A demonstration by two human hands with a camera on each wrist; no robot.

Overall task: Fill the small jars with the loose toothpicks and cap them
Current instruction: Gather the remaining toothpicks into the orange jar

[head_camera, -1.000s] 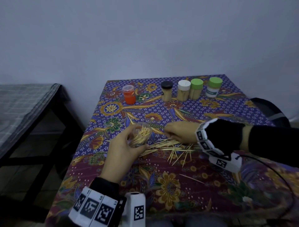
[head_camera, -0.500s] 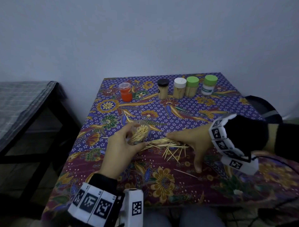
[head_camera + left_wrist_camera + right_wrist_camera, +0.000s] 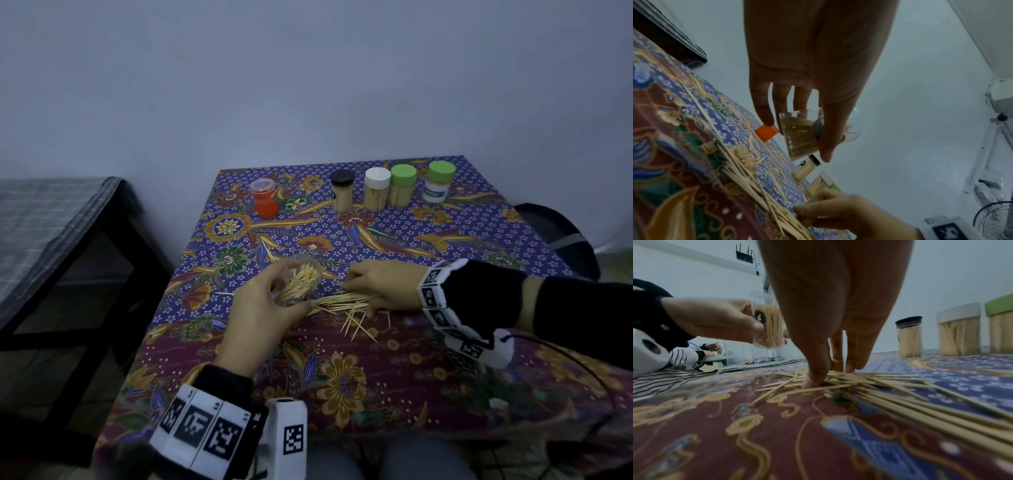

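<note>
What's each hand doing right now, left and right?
Left hand: grips the clear jar, partly filled with toothpicks, tilted above the cloth.
Right hand: fingertips down in the loose toothpicks, gathering; no firm pinch visible.
</note>
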